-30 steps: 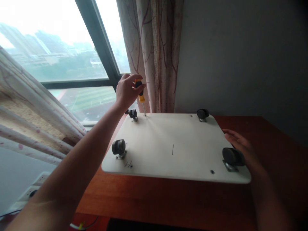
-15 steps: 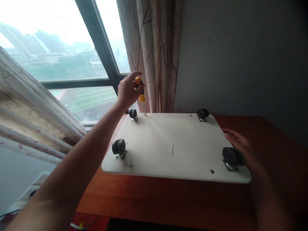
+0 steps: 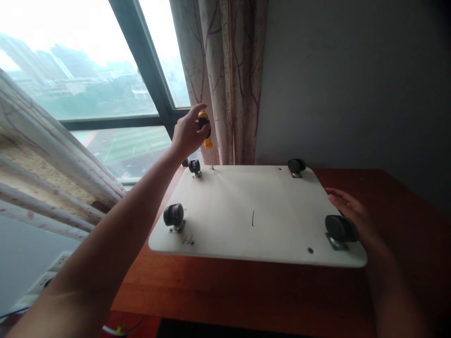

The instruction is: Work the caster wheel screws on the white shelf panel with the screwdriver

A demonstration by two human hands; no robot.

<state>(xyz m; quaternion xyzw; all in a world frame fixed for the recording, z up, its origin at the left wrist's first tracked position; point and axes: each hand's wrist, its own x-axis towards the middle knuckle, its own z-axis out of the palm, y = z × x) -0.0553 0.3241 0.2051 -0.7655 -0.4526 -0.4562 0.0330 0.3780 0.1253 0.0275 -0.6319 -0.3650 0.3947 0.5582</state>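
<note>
Screwdriver (image 3: 205,130), pinched by the left hand (image 3: 188,131), stands on the board (image 3: 243,195) near its far edge, best kept straight and pressed; whether the right hand (image 3: 350,209) grips its side, I cannot tell.

Illegible marks (image 3: 252,218) on white board (image 3: 229,202)

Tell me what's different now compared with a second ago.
The left hand has shifted slightly rightward on the screwdriver, with a fingertip now higher at the handle's end. Nothing was newly grasped or let go. The screwdriver's tip stayed at the same spot near the white board's far edge; the right hand and the casters look unmoved.
</note>
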